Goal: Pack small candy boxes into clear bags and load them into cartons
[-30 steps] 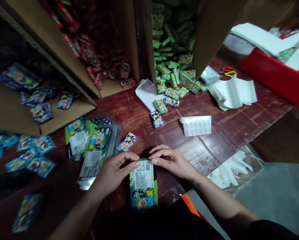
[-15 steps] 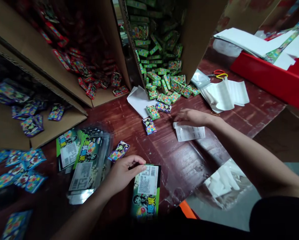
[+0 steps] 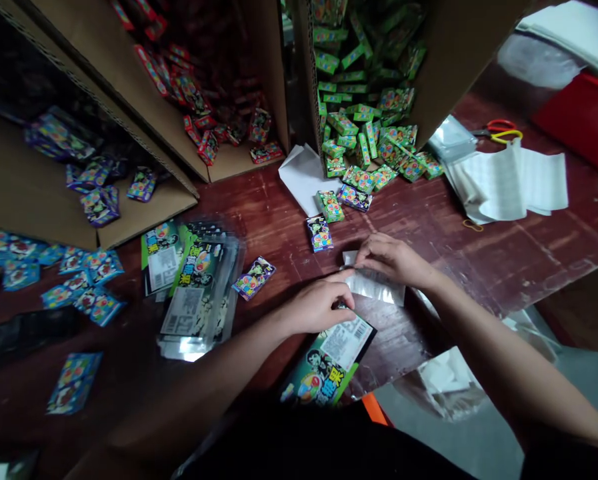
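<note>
Okay, looks like peeling off the sheet (image 3: 380, 291): right hand (image 3: 397, 261) at it, fingers nearly together; left hand (image 3: 317, 305) half-curled on packet (image 3: 333, 360), tabletop (image 3: 413, 220) near edge. Can't tell either grip. Next calls for steady sheet.

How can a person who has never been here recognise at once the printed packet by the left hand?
On the dark red table, look toward the near edge. The green-and-black packet lies slanted there, its upper end partly covered by the left hand. Unlike the similar packets piled farther left, it lies apart, right by that hand.
</note>
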Action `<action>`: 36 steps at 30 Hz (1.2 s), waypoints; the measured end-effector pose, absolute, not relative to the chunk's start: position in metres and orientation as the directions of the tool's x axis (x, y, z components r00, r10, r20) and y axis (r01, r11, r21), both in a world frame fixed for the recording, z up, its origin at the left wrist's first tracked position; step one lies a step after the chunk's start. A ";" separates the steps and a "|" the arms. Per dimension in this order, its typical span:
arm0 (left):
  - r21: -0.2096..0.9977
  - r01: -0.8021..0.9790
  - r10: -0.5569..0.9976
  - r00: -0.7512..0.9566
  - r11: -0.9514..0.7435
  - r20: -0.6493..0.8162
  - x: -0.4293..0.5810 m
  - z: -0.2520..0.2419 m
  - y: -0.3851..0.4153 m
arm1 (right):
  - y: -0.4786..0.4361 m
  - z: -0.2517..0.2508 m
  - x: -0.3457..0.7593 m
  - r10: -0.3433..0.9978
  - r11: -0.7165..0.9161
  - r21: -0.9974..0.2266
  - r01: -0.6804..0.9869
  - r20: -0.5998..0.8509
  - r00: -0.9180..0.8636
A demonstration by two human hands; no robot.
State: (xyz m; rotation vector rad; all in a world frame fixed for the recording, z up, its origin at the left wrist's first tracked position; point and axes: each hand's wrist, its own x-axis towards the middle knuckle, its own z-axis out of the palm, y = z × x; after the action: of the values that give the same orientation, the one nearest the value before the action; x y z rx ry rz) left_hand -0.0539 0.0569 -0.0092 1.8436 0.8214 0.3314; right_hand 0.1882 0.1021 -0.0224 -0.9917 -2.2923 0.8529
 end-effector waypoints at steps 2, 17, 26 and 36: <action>0.888 0.397 0.686 0.714 -0.231 -0.141 -0.053 -0.012 0.056 | 0.094 -0.016 0.189 0.796 0.493 -0.757 0.429 0.193 -0.573; 0.763 0.586 0.813 0.564 -0.272 -0.144 -0.077 0.010 0.032 | 0.077 -0.018 0.189 0.914 0.381 -0.689 0.617 0.178 -0.366; 0.810 0.449 0.667 0.739 -0.378 -0.098 -0.062 -0.005 0.047 | 0.068 -0.028 0.158 0.881 0.445 -0.696 0.563 0.226 -0.416; 0.946 0.291 0.844 0.535 -0.141 -0.039 -0.111 0.001 0.018 | 0.013 0.033 0.147 0.861 -0.263 -0.963 0.063 -0.263 -0.434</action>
State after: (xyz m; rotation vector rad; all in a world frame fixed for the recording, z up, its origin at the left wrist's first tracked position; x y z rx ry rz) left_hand -0.1107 0.0178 0.0006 1.6955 0.9629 0.6404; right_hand 0.1466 0.0125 0.0326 -1.1626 -1.3984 1.7582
